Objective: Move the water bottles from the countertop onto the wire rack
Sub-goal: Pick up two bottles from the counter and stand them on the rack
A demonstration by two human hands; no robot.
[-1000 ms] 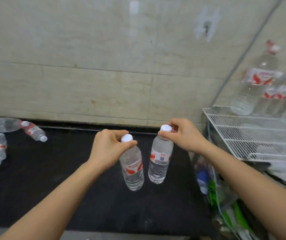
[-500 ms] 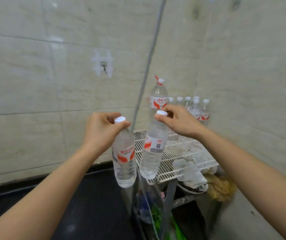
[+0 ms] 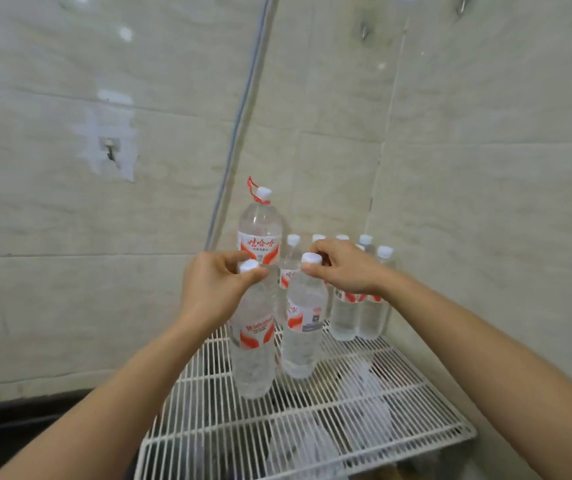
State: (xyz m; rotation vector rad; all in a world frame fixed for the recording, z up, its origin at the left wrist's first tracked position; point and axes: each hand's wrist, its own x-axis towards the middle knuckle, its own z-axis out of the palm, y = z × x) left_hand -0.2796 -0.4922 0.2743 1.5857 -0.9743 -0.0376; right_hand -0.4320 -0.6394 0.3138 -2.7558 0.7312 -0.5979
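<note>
We have each bottle pinched at its cap: the left hand point(image 3: 215, 289) clenched around the neck of the left bottle point(image 3: 252, 355), the right hand point(image 3: 346, 268) gripping the white cap of the right bottle point(image 3: 303, 327). Both bottles hang straight down from the grip, long axes upright, caps up and bases down toward the wire rack point(image 3: 329, 424). They are over the rack's open middle, side by side and nearly touching (whether the bases already rest on the wires we cannot tell). Behind them on the rack stand the tall bottle point(image 3: 259, 233) and a row of small bottles point(image 3: 360, 306) toward the back corner. We judge both hands equally near, so the move is straight down, then letting go.
</note>
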